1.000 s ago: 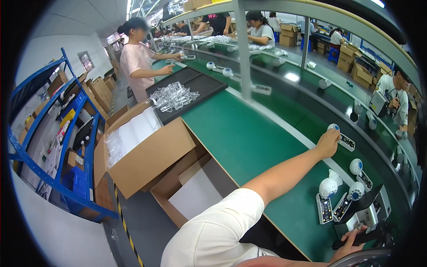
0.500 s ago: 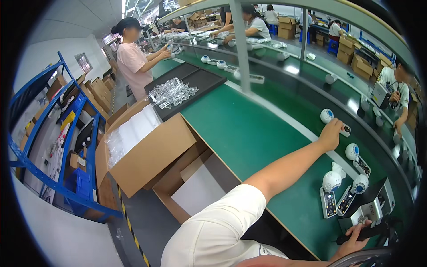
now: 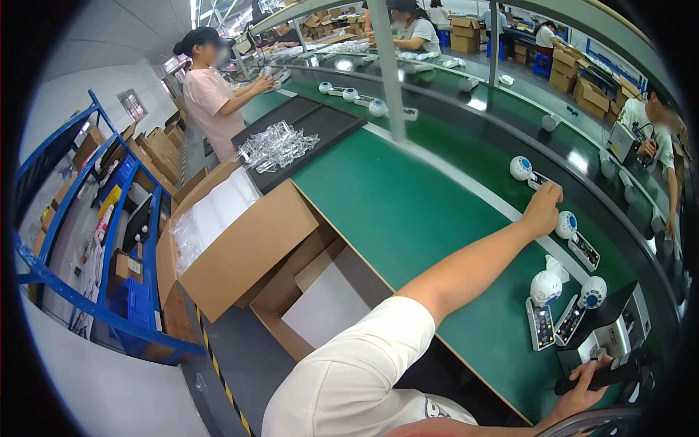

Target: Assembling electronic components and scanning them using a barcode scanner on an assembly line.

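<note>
Reaching out over the belt, my left hand (image 3: 542, 210) has its fingers bent at the panel end of a white ball-headed camera light (image 3: 521, 168); the fingertips are partly hidden. Close to the wrist lies another ball-headed unit (image 3: 566, 224) with a flat lit-board arm (image 3: 583, 251). At the lower right my right hand (image 3: 585, 390) is wrapped round a black cylindrical handheld tool (image 3: 615, 374). Two more units, one ball (image 3: 545, 288) and one ball (image 3: 593, 292), rest on the green bench just above that hand, their circuit boards facing up.
A black-and-grey metal fixture (image 3: 608, 335) stands beside my right hand. A black tray (image 3: 331, 127) carries a pile of clear plastic parts (image 3: 278, 146). Open cartons (image 3: 247, 251) stand at the bench's left edge. A grey post (image 3: 386, 73) rises by the belt. Co-workers stand along the line.
The units on the belt have shifted up and left in the view. My left hand has moved slightly upward, nearer the following unit. My right hand stays with the black tool.
</note>
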Demonstrator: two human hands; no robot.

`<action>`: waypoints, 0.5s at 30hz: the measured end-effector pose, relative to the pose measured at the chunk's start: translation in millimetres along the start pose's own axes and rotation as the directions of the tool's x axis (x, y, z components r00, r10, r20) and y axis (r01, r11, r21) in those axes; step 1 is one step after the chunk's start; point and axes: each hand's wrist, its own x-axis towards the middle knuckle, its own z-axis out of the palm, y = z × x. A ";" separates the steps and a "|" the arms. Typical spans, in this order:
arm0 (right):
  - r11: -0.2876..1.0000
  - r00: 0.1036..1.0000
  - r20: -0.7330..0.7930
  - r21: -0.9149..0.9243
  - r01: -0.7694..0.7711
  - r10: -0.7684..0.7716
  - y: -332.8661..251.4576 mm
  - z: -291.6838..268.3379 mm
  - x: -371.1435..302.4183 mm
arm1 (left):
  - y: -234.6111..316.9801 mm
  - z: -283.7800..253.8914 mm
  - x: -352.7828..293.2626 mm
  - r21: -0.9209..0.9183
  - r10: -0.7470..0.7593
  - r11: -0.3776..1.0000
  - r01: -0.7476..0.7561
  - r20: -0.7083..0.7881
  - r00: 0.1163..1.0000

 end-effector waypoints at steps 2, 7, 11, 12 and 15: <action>1.000 1.000 0.008 -0.008 -0.006 0.006 5.3 -1.3 -1.6 | -2.3 0.3 -4.0 0.021 -0.028 0.999 0.028 0.007 1.000; 0.999 0.999 0.032 -0.034 -0.008 0.009 12.5 -5.9 -3.5 | -1.3 -4.1 -9.1 0.024 -0.083 0.996 0.082 0.028 0.996; 0.999 0.999 0.034 -0.048 -0.007 0.009 15.4 -10.0 -1.6 | -3.3 -3.5 -3.1 0.036 -0.063 0.997 0.063 -0.021 0.998; 0.998 1.000 0.021 -0.059 -0.002 0.003 12.5 -11.7 -3.0 | -1.4 -1.2 -2.8 0.032 -0.078 0.996 0.078 -0.013 0.997; 0.997 1.000 0.008 -0.072 -0.017 0.018 7.5 -10.8 -7.7 | -2.5 -0.5 -2.5 0.065 -0.053 0.996 0.057 -0.053 0.997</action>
